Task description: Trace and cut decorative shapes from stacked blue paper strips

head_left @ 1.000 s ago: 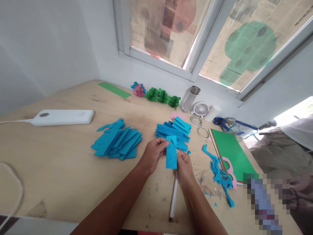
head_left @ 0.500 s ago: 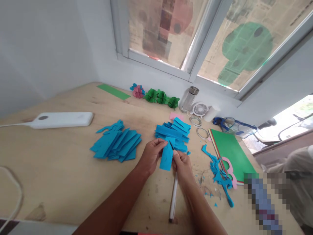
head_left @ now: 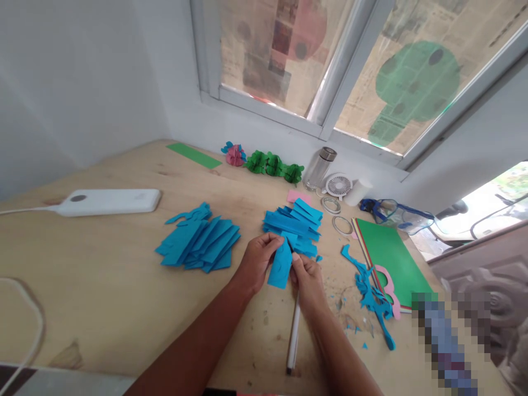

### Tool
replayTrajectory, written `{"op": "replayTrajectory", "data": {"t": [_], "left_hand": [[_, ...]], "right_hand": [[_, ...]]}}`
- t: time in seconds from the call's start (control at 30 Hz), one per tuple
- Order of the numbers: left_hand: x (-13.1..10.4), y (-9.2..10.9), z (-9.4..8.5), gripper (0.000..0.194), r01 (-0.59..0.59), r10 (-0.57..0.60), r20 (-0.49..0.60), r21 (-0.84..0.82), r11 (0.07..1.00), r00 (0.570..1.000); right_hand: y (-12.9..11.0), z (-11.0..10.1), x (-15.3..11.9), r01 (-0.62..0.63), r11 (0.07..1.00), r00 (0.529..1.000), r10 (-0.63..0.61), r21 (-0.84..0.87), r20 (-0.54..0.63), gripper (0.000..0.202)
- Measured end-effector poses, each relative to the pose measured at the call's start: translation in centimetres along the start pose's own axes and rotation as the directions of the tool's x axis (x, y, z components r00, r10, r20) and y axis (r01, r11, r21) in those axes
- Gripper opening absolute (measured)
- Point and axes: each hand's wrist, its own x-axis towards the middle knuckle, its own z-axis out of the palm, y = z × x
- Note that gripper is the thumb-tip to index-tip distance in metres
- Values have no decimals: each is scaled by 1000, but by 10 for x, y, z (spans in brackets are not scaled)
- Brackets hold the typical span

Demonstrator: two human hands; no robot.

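Observation:
A small blue paper strip (head_left: 280,267) is held upright between both hands near the middle of the table. My left hand (head_left: 259,258) pinches its upper left edge, and my right hand (head_left: 306,275) grips its right edge. Behind the strip lies a loose pile of blue paper pieces (head_left: 292,220). To the left sits a fanned stack of folded blue papers (head_left: 200,242). A white pen (head_left: 293,335) rests on the table beside my right wrist. Blue paper scraps (head_left: 367,289) lie to the right.
Green paper sheets (head_left: 391,258) lie at the right, with a pink cutout (head_left: 385,280) on their edge. Along the wall stand green paper shapes (head_left: 274,165), a glass bottle (head_left: 320,168) and a small fan (head_left: 338,186). A white power bank (head_left: 111,202) lies at the left.
The blue strip's lower end has tilted slightly left. Both hands keep their hold, and the camera view has shifted a little.

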Motion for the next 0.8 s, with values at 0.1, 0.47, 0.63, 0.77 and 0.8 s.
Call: {"op": "replayTrajectory", "data": {"t": [0.1, 0.47, 0.63, 0.77, 0.8], "left_hand": [[-2, 1, 1, 22, 3, -3, 1, 9, 1000, 1000], [2, -1, 0, 26, -14, 14, 2, 17, 1000, 1000], [3, -2, -1, 24, -7, 7, -13, 20, 1000, 1000], [3, -1, -1, 23, -26, 27, -29, 29, 999, 999], [3, 0, -2, 23, -30, 31, -28, 32, 999, 999]], "right_hand": [[0, 0, 0, 13, 1000, 1000, -13, 2, -3, 52], [-2, 4, -1, 11, 998, 1000, -11, 54, -1, 53], [2, 3, 0, -4, 998, 1000, 4, 62, -2, 53], [2, 2, 0, -23, 998, 1000, 23, 59, 6, 53], [2, 2, -1, -27, 998, 1000, 27, 55, 5, 53]]}}
